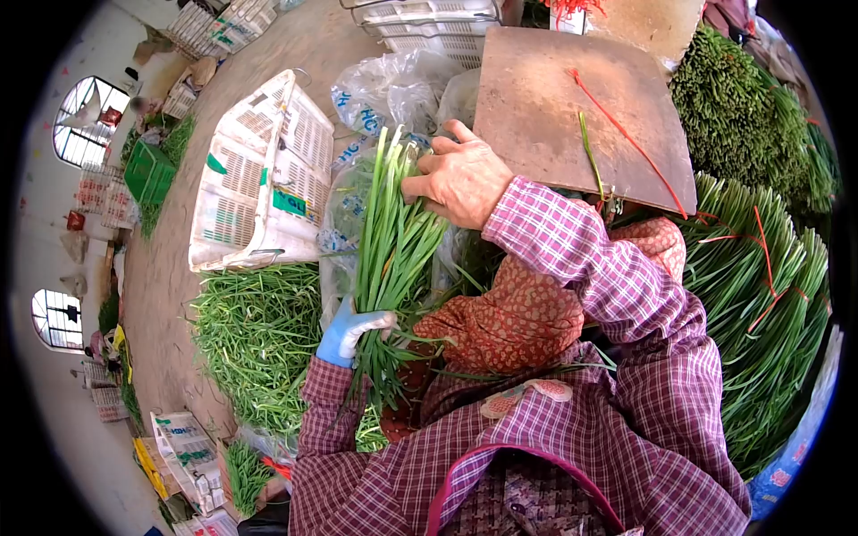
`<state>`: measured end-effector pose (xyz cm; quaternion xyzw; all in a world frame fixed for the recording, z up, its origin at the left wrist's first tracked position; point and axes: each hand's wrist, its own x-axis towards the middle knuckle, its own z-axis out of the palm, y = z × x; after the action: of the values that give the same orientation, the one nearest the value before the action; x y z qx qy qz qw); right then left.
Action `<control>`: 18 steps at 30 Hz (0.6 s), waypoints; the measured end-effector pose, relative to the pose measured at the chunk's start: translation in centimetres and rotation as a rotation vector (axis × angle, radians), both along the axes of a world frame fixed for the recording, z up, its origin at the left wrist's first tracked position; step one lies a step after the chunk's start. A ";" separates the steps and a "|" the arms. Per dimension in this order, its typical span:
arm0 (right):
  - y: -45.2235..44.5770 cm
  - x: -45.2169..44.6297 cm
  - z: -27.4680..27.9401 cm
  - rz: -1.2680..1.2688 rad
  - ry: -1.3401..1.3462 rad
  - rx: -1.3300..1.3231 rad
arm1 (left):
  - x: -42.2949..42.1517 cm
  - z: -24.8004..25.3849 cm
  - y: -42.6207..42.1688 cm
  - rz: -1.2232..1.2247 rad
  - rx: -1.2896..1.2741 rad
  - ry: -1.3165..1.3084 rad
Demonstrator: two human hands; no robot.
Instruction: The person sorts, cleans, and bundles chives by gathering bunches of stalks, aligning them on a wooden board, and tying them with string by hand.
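Observation:
A bunch of long green stalks [393, 259] stands roughly upright in front of my body, its pale ends at the top. Low on the bunch, my left hand [351, 332], in a blue and white glove, is wrapped round the leaves. Near the pale ends, my bare right hand [460, 179] has its fingers bent against the stalks. Clear plastic bags with blue print [389, 94] lie behind the bunch. To the right is a brown board [572, 116] with a red tie [626, 134] and a single green stalk [590, 152] on it.
A white crate [264, 179] stands at the left, above a heap of loose green leaves [259, 344]. Tied green bundles [760, 330] fill the right side, with more bundles [737, 116] behind. White crates [438, 31] are stacked at the top, and a green crate [149, 174] is far left.

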<state>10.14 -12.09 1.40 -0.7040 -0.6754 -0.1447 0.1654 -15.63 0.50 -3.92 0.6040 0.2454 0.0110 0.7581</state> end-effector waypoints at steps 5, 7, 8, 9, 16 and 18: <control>0.2 0.2 -0.4 0.061 -0.015 0.000 | 0.3 0.2 -0.1 -0.015 0.033 0.022; 0.2 0.3 -0.4 0.079 -0.010 0.028 | 0.3 0.1 0.0 -0.027 0.025 0.063; 0.2 0.4 -0.4 0.090 -0.002 0.031 | 0.3 -0.1 0.1 -0.027 0.024 0.063; 0.2 0.4 -0.3 0.100 0.007 0.034 | 0.2 -0.3 0.3 -0.033 0.020 0.061; 0.0 0.4 -0.6 0.109 0.004 0.105 | 0.1 -2.0 1.1 -0.064 0.008 0.066; -0.1 0.4 -0.4 0.126 0.033 0.110 | 0.2 -2.4 1.1 -0.069 0.011 0.043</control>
<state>10.51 -12.17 1.02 -0.6524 -0.7064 -0.1591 0.2237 -15.42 1.61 -6.28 0.6164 0.2404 -0.0268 0.7493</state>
